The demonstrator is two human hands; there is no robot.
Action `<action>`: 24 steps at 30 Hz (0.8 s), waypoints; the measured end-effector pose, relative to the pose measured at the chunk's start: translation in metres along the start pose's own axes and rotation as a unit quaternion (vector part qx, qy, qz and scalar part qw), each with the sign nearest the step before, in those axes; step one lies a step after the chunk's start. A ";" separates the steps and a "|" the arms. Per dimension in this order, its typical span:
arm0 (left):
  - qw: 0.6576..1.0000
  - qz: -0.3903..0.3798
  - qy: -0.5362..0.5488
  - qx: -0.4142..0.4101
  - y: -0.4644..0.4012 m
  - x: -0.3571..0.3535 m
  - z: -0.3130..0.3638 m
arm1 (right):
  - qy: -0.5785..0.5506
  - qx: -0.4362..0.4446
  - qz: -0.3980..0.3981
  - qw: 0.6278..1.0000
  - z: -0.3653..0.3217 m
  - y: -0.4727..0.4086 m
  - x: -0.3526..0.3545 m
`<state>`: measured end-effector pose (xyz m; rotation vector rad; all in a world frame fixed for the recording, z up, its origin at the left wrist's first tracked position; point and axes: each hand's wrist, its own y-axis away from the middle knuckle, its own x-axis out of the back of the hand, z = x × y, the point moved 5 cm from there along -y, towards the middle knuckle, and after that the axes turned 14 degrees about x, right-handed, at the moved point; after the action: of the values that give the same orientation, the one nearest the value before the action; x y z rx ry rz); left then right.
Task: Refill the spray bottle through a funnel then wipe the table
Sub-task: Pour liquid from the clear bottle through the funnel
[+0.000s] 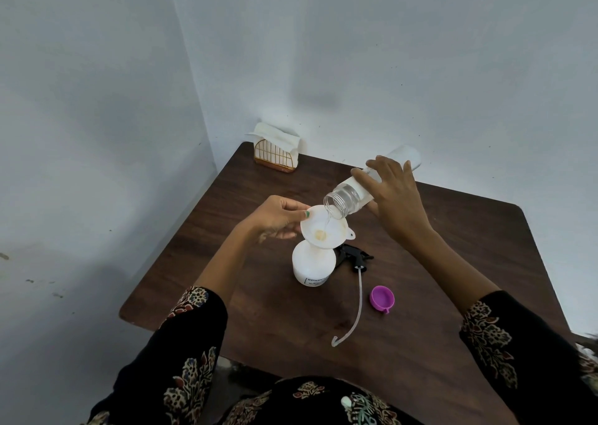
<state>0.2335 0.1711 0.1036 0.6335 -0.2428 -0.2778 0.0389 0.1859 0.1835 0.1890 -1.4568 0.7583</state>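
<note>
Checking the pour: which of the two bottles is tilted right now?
The clear bottle in the right hand, tipped over the funnel. The white spray bottle stands upright.

My right hand covers the middle of the clear bottle; its level can't be read. The funnel hides the spray bottle neck. Label print near its base: too small to read. The table runs off at the near right edge.
</note>
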 end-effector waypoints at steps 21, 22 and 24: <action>1.000 -0.005 0.008 0.005 -0.001 0.001 0.000 | -0.003 -0.001 0.000 1.000 0.000 -0.002 -0.001; 1.000 -0.005 0.009 0.005 -0.001 0.001 0.000 | -0.004 -0.001 0.001 1.000 0.000 -0.002 -0.001; 1.000 -0.004 0.011 0.005 -0.001 0.001 0.000 | -0.004 -0.002 0.000 1.000 0.000 -0.002 -0.001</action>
<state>0.2341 0.1702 0.1031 0.6467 -0.2200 -0.2767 0.0401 0.1840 0.1837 0.1890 -1.4667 0.7553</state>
